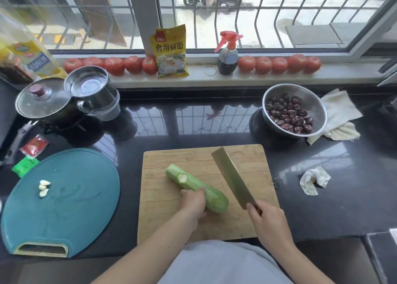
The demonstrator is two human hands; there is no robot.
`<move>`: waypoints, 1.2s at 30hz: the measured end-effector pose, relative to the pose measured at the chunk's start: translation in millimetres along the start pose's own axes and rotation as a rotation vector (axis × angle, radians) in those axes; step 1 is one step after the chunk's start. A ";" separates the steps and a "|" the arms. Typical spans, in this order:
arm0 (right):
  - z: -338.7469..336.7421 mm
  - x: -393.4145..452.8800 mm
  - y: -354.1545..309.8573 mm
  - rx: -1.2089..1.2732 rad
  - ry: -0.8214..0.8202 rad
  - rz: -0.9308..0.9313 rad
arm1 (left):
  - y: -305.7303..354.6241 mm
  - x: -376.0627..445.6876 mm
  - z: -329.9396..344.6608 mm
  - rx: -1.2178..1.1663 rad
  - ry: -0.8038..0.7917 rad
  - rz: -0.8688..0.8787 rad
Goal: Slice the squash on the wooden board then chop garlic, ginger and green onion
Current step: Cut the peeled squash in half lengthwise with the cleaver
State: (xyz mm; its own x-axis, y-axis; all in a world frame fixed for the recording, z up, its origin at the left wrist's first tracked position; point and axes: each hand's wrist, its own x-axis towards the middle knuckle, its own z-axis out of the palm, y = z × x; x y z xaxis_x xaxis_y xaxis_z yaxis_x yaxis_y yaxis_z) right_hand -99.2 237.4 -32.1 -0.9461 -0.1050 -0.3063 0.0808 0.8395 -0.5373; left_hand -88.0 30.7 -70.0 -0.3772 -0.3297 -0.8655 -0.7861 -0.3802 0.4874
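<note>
A pale green peeled squash (212,196) lies diagonally on the wooden board (253,161), whole, its far end pointing up and left. My left hand (194,202) grips its near half from the left side. My right hand (268,221) holds the handle of a cleaver (233,176). The blade is raised above the board to the right of the squash, tip pointing away, clear of the squash. Three peeled garlic cloves (44,188) lie on a teal round board (71,197) at the left. I see no ginger or green onion.
A steel bowl of red dates (294,111) and a cloth (339,111) sit at the back right. A crumpled tissue (313,179) lies right of the board. A lidded pot (43,101), a steel cup (92,90), sachets (32,148), tomatoes (279,65) and a spray bottle (227,58) stand behind.
</note>
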 end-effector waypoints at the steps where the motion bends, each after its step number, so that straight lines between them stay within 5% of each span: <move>1: 0.3 -0.5 -0.7 0.000 -0.001 0.010 | 0.5 1.5 1.6 0.033 0.016 0.039; 7: 1.0 -4.3 0.8 0.007 -0.002 0.069 | 16.3 12.3 6.0 0.286 0.020 0.186; 13: 6.9 0.4 -7.4 0.014 -0.062 0.156 | 8.9 20.7 -2.1 0.007 -0.089 0.069; 28: 29.5 -6.9 -22.0 -0.116 -0.213 0.041 | 6.1 7.7 4.0 -0.127 -0.101 0.069; 36: 25.1 -6.0 -20.8 -0.136 -0.237 0.021 | 7.0 4.6 -1.8 -0.119 -0.246 -0.033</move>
State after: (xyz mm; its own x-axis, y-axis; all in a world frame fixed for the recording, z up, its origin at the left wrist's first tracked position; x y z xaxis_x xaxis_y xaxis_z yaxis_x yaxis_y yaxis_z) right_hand -87.4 207.2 -38.7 -0.8434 -0.1956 -0.5004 0.0415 0.9049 -0.4236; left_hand -94.3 25.0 -70.3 -0.4718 -0.1009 -0.8759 -0.7423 -0.4906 0.4564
